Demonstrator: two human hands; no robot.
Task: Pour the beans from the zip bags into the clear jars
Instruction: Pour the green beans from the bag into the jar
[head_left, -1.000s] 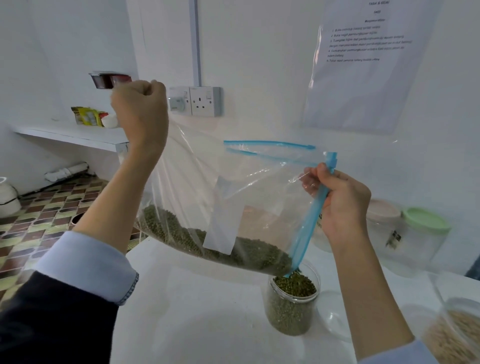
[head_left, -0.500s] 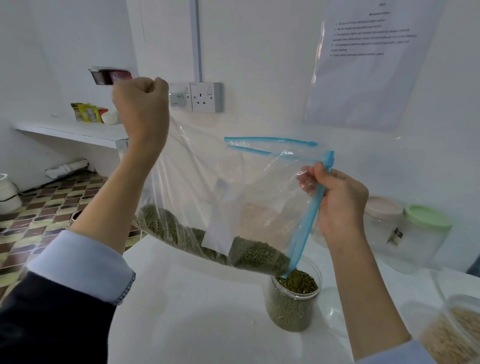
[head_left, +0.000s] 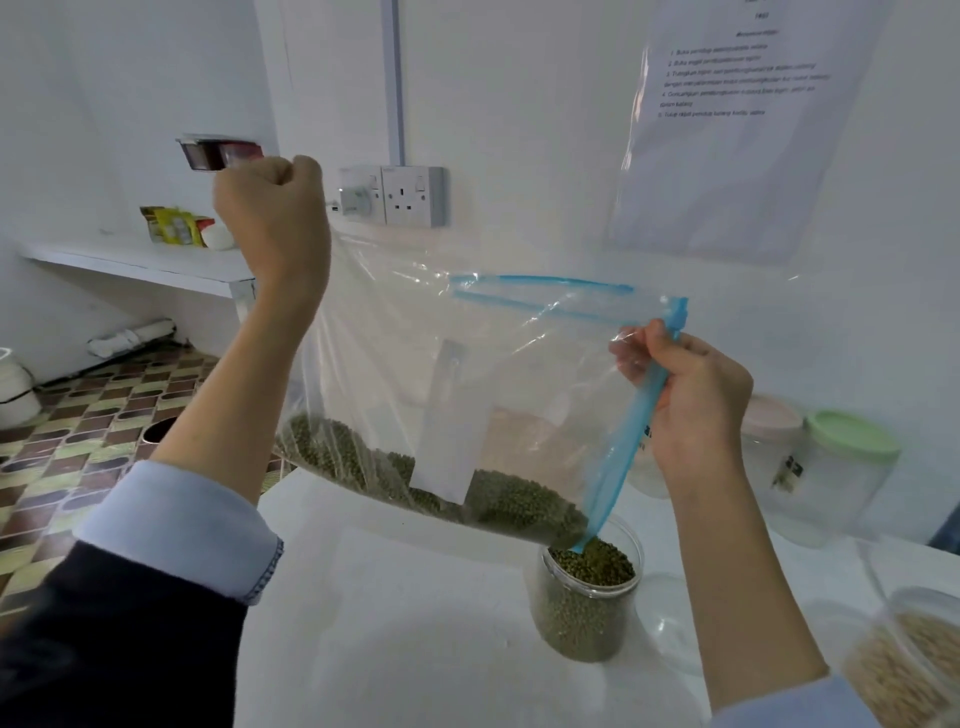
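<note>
**Pouring green beans out of a floppy zip bag, the grip did all the work**

Starting with the biggest thing: the zip bag (head_left: 415, 374) hung in the air over the white table (head_left: 389, 623), tilted so its low corner sat right over the mouth of the clear jar (head_left: 584, 597). That thin film looked soft and slick, no stiffness at all, so I'd guess it would sag wherever it wasn't held. The green beans (head_left: 519, 504) were bunched along the bottom fold, which was probably where all the weight sat.

The left hand (head_left: 272, 218) was clenched round the raised back corner, and the right hand (head_left: 696, 405) pinched the film beside the blue zip strip (head_left: 623, 452). Two high corners seemed like the sensible places to hold it.

The jar looked close to full already, so overflow was my worry.

Hard to make out: whether beans were actually falling, since the strip's tip covered the opening. Another jar (head_left: 914, 670) at the right edge was cut off, and the wall sheet (head_left: 737, 130) was too blurry to read.
</note>
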